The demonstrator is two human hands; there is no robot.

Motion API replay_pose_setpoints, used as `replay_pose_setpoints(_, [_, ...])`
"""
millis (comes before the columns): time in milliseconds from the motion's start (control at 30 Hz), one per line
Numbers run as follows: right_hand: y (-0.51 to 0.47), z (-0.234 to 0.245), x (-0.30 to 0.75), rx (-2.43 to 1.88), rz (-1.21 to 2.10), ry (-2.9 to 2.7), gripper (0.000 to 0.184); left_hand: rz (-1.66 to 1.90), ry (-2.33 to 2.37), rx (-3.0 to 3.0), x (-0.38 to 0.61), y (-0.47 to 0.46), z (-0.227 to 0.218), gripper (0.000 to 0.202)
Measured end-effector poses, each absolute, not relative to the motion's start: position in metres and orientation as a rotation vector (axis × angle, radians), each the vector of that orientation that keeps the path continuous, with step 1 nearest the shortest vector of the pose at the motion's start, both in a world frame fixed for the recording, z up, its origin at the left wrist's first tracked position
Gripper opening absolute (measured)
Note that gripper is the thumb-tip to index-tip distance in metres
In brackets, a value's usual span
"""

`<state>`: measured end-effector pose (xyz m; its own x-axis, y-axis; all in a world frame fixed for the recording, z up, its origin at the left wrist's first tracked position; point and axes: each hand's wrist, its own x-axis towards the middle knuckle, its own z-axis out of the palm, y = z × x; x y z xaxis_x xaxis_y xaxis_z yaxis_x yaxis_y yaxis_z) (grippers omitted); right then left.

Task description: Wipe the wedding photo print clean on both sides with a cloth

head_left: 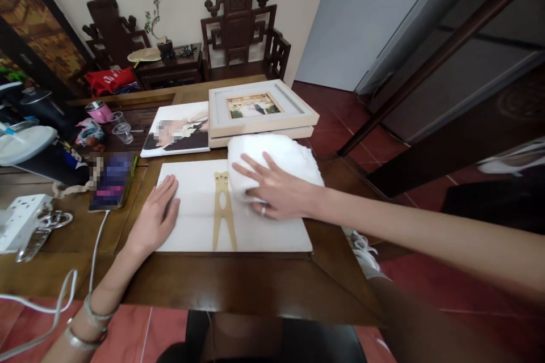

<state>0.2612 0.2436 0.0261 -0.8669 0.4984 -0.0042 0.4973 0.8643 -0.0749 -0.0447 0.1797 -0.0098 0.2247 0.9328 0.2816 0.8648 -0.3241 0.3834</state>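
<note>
A white rectangular panel (272,235) lies flat near the table's front edge. On its face is a flat, yellowish clothespin-like shape (222,210) with two legs; I cannot tell whether it is printed or loose. My left hand (158,212) rests open along the panel's left edge, fingers stretched out. Over the panel's right part, my right hand (279,187) presses on a thick white cloth (293,156). Its upper fingers are spread on the cloth, and a fold shows between them and the ringed finger below. The cloth hides the panel's far right corner.
Behind the panel lie stacked framed pictures (264,110) and a photo print (176,127). Leftward are a phone (111,181) on a cable, a power strip (25,218), a claw clip (42,232), a lidded tumbler (38,150) and a pink cup (100,112). Dark carved chairs (238,22) stand beyond.
</note>
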Motion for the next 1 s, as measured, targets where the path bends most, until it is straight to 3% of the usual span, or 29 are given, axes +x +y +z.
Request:
replay_pose_setpoints(300, [0.135, 0.047, 0.276, -0.623, 0.604, -2.935, 0.013, 0.653, 1.758, 2.339, -0.042, 0.179, -0.009, 0.051])
replay_pose_setpoints(467, [0.164, 0.065, 0.28, -0.717, 0.785, -2.897, 0.018, 0.649, 1.757, 2.353, -0.042, 0.18, -0.01, 0.05])
replay_pose_setpoints(567, [0.212, 0.058, 0.277, -0.764, 0.671, -2.932, 0.025, 0.67, 1.754, 2.355, -0.043, 0.18, -0.011, 0.051])
replay_pose_setpoints(767, [0.263, 0.031, 0.27, -0.806, 0.137, -3.02, 0.02, 0.677, 1.748, 2.332, -0.043, 0.18, -0.01, 0.052])
replay_pose_setpoints(867, [0.237, 0.026, 0.27, -0.707, 0.14, -3.058, 0.021, 0.668, 1.758, 2.325, -0.043, 0.18, -0.009, 0.052])
replay_pose_setpoints(1000, [0.17, 0.03, 0.276, -0.634, 0.395, -3.002, 0.018, 0.662, 1.757, 2.332, -0.042, 0.18, -0.009, 0.052])
